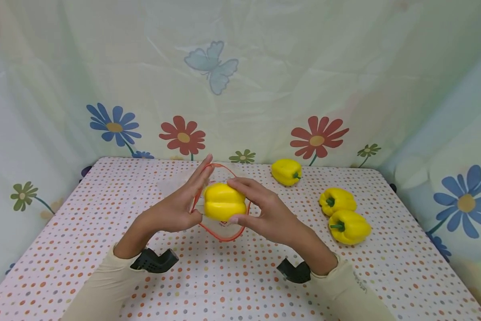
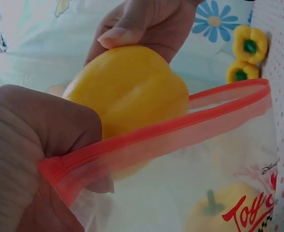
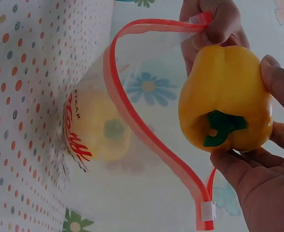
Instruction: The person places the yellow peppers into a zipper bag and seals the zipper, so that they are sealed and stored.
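Yellow and glossy, the held pepper (image 1: 225,203) in the head view sits at the mouth of a clear bag (image 1: 224,239), the right hand (image 1: 272,216) clasping it between thumb and fingers; the left hand (image 1: 174,209) has long fingers held close together beside the opening. Smooth skin under a fingertip grip could let it slip and roll across the dotted table (image 1: 192,281). In the left wrist view, the red rim (image 2: 219,110) is pinched near one corner and crosses before the pepper's lower part; with the far side unsupported, it might sag and block the way. From the right wrist, a bagged pepper (image 3: 98,130) shows through the plastic, and the green stem (image 3: 224,126) or white slider (image 3: 208,211) could snag.
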Demonstrator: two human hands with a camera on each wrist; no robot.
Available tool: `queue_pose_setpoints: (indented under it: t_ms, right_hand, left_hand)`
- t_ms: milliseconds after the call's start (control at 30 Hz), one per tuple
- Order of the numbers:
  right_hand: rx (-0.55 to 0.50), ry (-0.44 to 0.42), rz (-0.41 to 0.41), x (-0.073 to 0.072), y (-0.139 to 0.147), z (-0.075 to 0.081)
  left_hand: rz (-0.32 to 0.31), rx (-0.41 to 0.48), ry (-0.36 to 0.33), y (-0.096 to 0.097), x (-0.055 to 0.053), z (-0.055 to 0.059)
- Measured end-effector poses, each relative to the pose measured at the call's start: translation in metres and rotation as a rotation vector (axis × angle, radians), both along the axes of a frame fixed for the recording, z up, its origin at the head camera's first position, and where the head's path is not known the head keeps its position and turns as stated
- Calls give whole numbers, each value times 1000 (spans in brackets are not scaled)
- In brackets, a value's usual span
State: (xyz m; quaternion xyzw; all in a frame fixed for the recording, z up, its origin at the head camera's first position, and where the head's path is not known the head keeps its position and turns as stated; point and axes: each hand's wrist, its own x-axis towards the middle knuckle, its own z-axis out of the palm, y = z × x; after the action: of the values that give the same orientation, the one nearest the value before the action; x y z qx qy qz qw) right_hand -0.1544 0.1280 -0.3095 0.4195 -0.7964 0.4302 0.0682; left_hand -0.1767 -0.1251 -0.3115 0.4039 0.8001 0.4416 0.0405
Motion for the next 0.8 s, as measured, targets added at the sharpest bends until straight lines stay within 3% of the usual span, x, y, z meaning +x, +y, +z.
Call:
queue_pose_setpoints:
  t_ms: [133,333,667,800]
  right_hand:
    - [83,33,-4,0,0,-3]
    - [157,-20,-53,-1,-3,-4]
    - [202,-98,-106,-9,-21,-9]
    - [206,-101,-184,-10,-21,-12]
  left_hand:
    - [-20,-8,3,0,0,0]
    - [-43,1,-11,-1,0,2]
    - [-62,7,-6,-2,1,1]
    - [-67,-5,10,-5,0,1]
